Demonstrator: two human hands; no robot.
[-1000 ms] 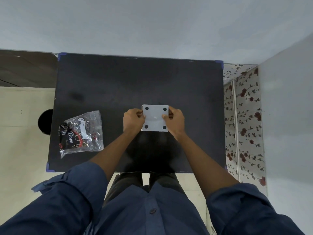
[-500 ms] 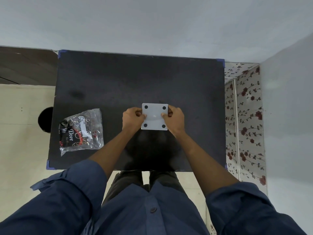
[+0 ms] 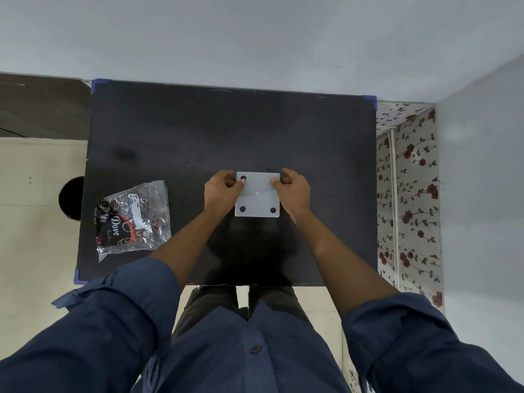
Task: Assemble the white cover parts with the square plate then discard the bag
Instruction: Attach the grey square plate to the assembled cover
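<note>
Square plate (image 3: 257, 198): white, flat on the black table top just near of centre, three dark round holes showing at its corners; I see the fourth corner, far right, covered by a thumb.
Left hand (image 3: 221, 191): curled against the plate's left edge, thumb pressed on the far-left corner beside a hole; closed onto the plate.
Right hand (image 3: 292, 190): mirrors it on the right edge, thumb on the far-right corner, fingers folded in; also gripping the plate.
Bag (image 3: 133, 219): crinkled clear plastic with a black printed pack and a white label inside, lying flat near the table's left edge, well apart from the plate.
Table (image 3: 198, 131): matte black top, blue tape at its corners, far half bare from where I watch.
Room: pale grey wall behind and on the right, a rose-patterned panel (image 3: 408, 199) along the table's right side, cream floor on the left with a dark round object (image 3: 71, 198) half hidden by the table edge.
Sleeves: dark blue, rolled above the forearms.
</note>
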